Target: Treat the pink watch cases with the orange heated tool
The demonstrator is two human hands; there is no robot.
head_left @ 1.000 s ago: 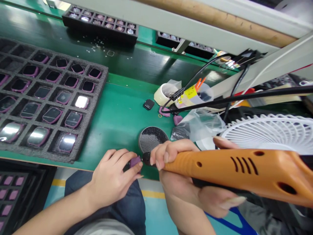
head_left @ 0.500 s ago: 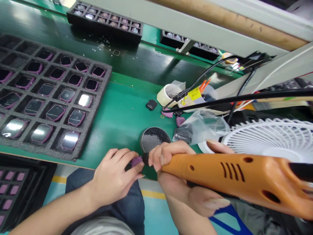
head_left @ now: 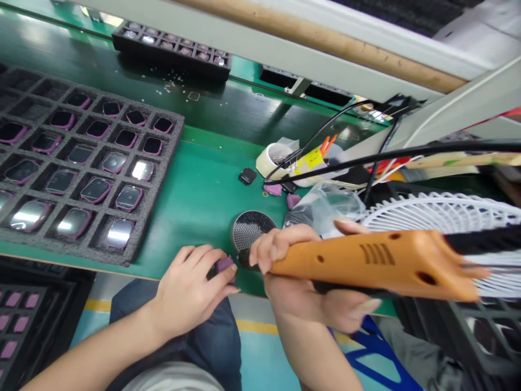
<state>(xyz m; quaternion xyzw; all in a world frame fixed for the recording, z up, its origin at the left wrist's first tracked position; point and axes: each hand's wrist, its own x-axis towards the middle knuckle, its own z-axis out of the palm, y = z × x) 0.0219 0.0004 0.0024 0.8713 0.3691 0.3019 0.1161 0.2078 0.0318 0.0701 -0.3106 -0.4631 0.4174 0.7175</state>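
My left hand is closed on a small purple watch case, pinched between thumb and fingers at the table's front edge. My right hand wraps round an orange electric screwdriver, lying nearly level with its black tip pointing left toward the watch case. Whether the tip touches the case, I cannot tell. Just behind the tip stands a round metal dish, perforated on one side and holding tiny black pieces. To the left, a grey foam tray holds many purple-framed watches with dark screens.
Behind the dish lie a black watch-like piece, a tape roll, loose purple pieces and a plastic bag. A white fan guard stands at right. Black cables cross above the table. Black trays line the back.
The rear of the screwdriver has swung up and left in view, its tip staying near the watch case. My left hand keeps its pinch. The camera view has shifted slightly.
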